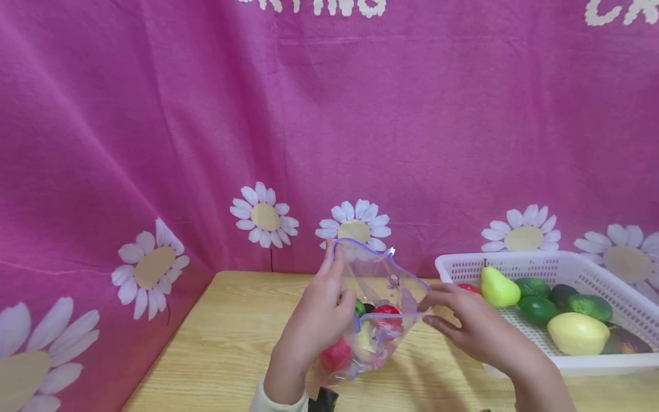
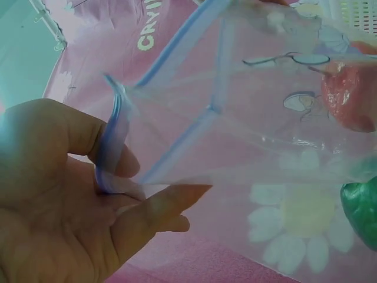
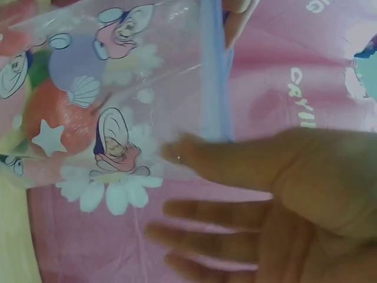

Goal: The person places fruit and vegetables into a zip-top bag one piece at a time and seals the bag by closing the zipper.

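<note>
A clear zip bag with a purple-blue rim and printed cartoon figures stands with its mouth wide apart. My left hand pinches the rim at its left side, the rim lying between thumb and fingers in the left wrist view. At the opposite corner my right hand has its fingertips right at the rim; in the right wrist view its fingers are straight, spread and blurred. Inside the bag lie a shiny red fruit, a pinkish-red one, a pale yellow one and a green piece, partly hidden by my left hand.
A white perforated basket stands right on the wooden table. It holds a green pear, a yellow fruit, several dark green pieces and a dark purple one. A pink daisy-printed cloth hangs behind.
</note>
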`<state>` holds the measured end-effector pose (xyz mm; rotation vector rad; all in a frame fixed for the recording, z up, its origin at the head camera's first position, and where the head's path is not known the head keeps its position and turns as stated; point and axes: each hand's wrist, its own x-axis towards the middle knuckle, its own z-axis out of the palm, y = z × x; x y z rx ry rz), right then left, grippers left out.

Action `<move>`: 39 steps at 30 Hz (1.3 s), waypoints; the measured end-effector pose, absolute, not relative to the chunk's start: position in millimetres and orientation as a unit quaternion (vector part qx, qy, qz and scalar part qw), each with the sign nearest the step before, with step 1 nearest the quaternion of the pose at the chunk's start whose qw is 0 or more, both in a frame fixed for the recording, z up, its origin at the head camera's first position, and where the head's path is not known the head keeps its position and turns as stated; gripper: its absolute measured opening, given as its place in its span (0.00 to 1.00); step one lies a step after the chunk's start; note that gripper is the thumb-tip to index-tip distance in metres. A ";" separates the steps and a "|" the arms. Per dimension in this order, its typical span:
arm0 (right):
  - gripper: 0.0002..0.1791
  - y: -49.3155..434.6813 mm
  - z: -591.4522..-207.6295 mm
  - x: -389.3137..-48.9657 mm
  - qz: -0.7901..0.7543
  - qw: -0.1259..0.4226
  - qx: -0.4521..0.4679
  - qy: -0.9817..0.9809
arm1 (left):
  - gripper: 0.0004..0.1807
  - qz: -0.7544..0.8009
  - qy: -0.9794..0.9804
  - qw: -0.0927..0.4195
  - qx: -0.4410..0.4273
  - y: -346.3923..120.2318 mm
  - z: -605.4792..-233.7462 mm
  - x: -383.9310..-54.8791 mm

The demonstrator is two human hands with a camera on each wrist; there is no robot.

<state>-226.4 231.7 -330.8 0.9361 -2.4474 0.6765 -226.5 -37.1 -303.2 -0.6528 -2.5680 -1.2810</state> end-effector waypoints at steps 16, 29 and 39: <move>0.12 192.1 -316.1 -214.2 0.444 0.377 0.239 -0.777 | 0.38 -0.403 -0.866 -0.007 -0.295 -27.6 -307.2 -224.2; 0.12 206.6 -310.6 -214.1 0.397 0.404 0.191 -0.801 | 0.34 -0.417 -0.859 0.030 -0.295 -30.4 -303.6 -220.1; 0.19 208.9 -314.7 -219.4 0.360 0.373 0.251 -0.817 | 0.33 -0.485 -0.823 0.062 -0.289 -39.3 -298.4 -220.2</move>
